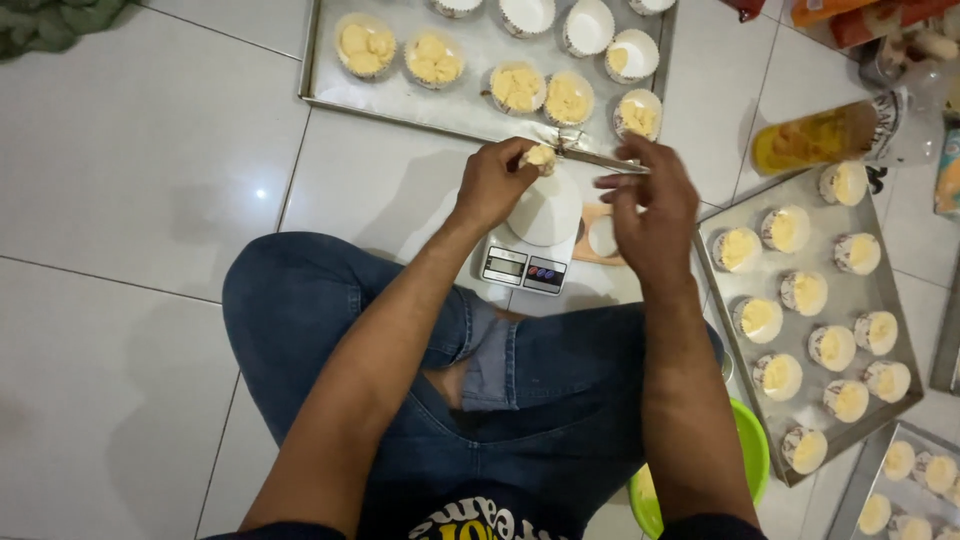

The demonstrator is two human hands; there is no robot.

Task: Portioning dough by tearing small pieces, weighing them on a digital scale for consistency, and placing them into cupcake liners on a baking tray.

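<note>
— Left hand (492,185)? Pinched shut on a small lump of pale yellow dough (540,157), held right above the white cup (545,208) on the digital kitchen scale (525,262). Probably kept there so the portion drops straight in for weighing.

— And the right hand (650,215)? Hovering just beside, fingers loosely spread, gripping nothing visible. Close to the scale, likely for steadying or trimming.

— Why the trays so near? Within arm's reach while sitting cross-legged. Front baking tray (400,95) with a few filled paper cups and several empty ones; right-side tray (870,290) packed with filled cups in rows. More trays peeking in at the lower right corner.

— Green bowl (752,450)? Tucked by the right knee, mostly hidden under the forearm. Contents mostly out of sight.

— Surface? Glossy white floor tiles (150,180), lamp glare on one. Bottle of yellow liquid (815,138) lying past the right tray, packets (850,15) bunched in the far corner, green cloth (50,20) at top left.
</note>
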